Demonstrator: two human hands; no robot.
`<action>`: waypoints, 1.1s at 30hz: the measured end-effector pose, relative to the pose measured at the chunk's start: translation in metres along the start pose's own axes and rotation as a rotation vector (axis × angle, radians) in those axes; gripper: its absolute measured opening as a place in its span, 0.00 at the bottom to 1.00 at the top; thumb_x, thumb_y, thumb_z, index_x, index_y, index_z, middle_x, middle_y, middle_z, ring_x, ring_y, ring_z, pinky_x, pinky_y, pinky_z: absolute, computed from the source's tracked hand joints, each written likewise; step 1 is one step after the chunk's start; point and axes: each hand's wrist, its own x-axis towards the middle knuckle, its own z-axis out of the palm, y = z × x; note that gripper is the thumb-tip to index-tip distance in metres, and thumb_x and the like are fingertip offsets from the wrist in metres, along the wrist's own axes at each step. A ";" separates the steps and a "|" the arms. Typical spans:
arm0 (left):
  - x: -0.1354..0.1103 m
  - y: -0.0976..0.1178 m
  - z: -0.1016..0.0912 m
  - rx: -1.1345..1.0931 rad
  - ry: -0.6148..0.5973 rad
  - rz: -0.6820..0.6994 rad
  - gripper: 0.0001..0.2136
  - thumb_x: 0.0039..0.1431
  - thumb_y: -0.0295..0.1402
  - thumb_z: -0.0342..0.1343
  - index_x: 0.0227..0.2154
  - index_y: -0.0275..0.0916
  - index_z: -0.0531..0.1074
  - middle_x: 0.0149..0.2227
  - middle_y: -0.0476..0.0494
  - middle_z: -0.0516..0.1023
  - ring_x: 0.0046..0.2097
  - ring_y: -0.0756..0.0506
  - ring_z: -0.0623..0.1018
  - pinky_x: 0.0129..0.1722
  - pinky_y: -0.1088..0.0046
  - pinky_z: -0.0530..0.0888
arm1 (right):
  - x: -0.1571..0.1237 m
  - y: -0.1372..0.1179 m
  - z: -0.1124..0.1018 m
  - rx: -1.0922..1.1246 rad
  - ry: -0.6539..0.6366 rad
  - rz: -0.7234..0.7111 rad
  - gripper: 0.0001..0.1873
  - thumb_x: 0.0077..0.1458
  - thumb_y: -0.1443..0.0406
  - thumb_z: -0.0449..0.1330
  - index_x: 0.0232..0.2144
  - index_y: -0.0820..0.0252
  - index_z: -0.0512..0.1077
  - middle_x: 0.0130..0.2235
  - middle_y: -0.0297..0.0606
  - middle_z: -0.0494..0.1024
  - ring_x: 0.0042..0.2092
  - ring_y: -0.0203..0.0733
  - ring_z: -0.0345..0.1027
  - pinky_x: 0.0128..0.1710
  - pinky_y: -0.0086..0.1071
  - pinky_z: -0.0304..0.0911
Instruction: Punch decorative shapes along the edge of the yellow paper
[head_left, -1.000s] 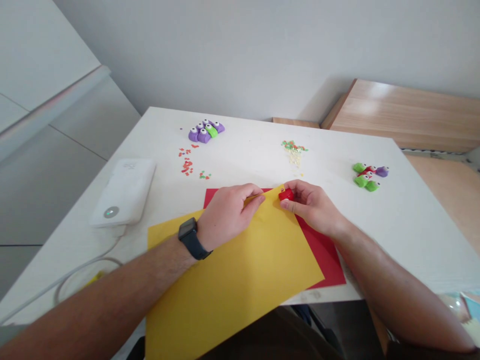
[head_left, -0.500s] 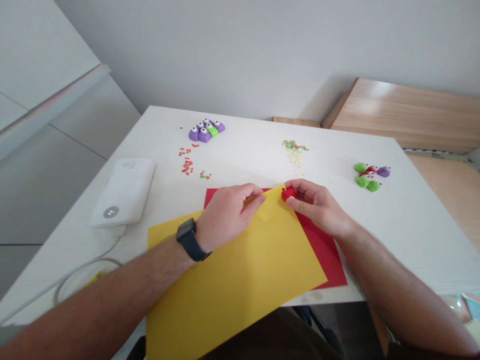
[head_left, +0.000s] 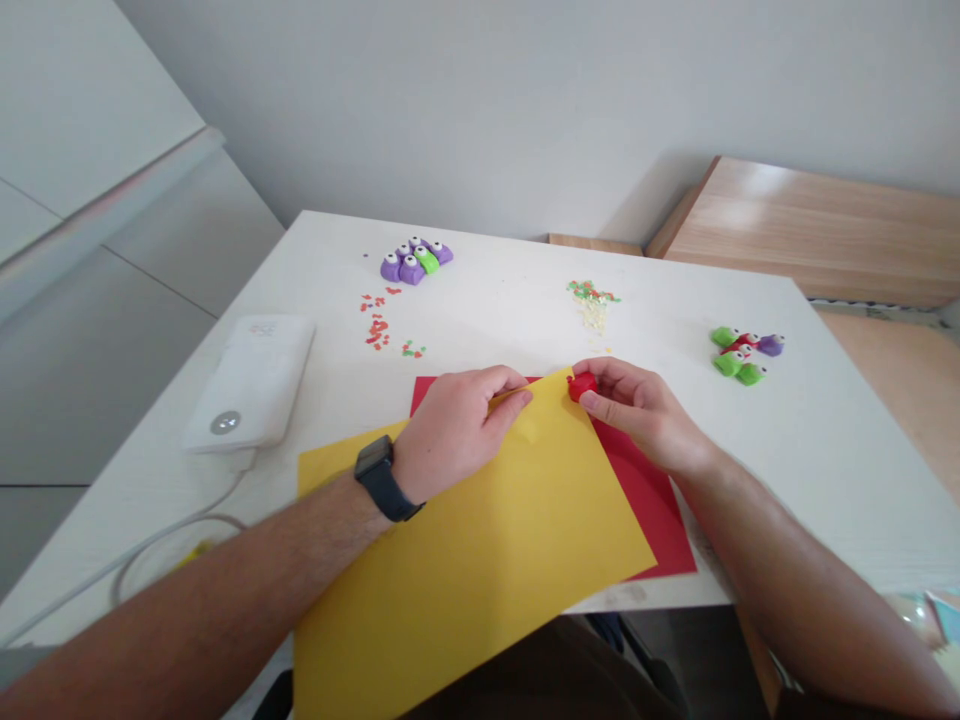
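Note:
My left hand (head_left: 465,425), with a dark watch on its wrist, pinches the upper edge of a yellow sheet of paper (head_left: 465,570) between thumb and fingers. The sheet slants over a red sheet (head_left: 649,500), which shows at the top and right. My right hand (head_left: 637,405) is closed around a small red craft punch (head_left: 582,387), thumb on its near side. The punch sits at the top corner of the yellow sheet. Whether the paper is inside its slot I cannot tell.
Several purple and green craft punches (head_left: 412,262) stand at the back left, more punches (head_left: 742,355) at the right. Small paper cutouts (head_left: 377,330) and more confetti (head_left: 592,305) lie scattered. A white power bank (head_left: 255,385) with a cable (head_left: 142,550) lies left.
The whole view has shifted slightly. Both hands keep their holds on the yellow sheet and the red craft punch, with little visible movement.

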 end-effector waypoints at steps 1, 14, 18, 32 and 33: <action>0.000 0.000 0.000 -0.001 -0.001 -0.001 0.10 0.71 0.39 0.54 0.42 0.43 0.80 0.43 0.50 0.86 0.43 0.45 0.83 0.43 0.69 0.73 | 0.000 0.000 0.000 0.001 0.001 0.001 0.18 0.59 0.56 0.70 0.49 0.54 0.76 0.46 0.39 0.80 0.44 0.44 0.73 0.48 0.39 0.69; 0.000 0.001 0.000 -0.004 0.010 0.005 0.10 0.71 0.38 0.54 0.41 0.43 0.80 0.42 0.50 0.86 0.42 0.46 0.83 0.42 0.69 0.72 | 0.000 0.000 0.000 0.022 -0.021 0.016 0.17 0.60 0.57 0.69 0.49 0.55 0.76 0.43 0.37 0.79 0.43 0.42 0.72 0.46 0.36 0.67; 0.000 0.000 0.000 -0.013 0.012 -0.003 0.09 0.71 0.38 0.55 0.41 0.43 0.80 0.41 0.52 0.86 0.42 0.47 0.82 0.42 0.70 0.72 | 0.001 0.002 0.000 0.012 -0.026 0.014 0.17 0.60 0.57 0.70 0.49 0.55 0.76 0.43 0.38 0.79 0.43 0.42 0.72 0.45 0.36 0.67; -0.001 0.001 0.000 -0.003 0.014 -0.006 0.09 0.71 0.38 0.55 0.39 0.43 0.80 0.38 0.53 0.85 0.39 0.48 0.81 0.39 0.70 0.69 | -0.002 -0.002 -0.001 0.032 -0.022 0.034 0.15 0.59 0.58 0.71 0.47 0.55 0.77 0.41 0.36 0.79 0.40 0.39 0.71 0.42 0.34 0.65; -0.001 0.002 0.000 0.001 0.012 -0.009 0.09 0.71 0.38 0.55 0.39 0.43 0.80 0.38 0.53 0.85 0.38 0.48 0.81 0.39 0.70 0.69 | -0.002 -0.001 -0.001 0.034 -0.020 0.036 0.15 0.59 0.58 0.71 0.47 0.55 0.77 0.41 0.36 0.79 0.40 0.39 0.71 0.42 0.34 0.64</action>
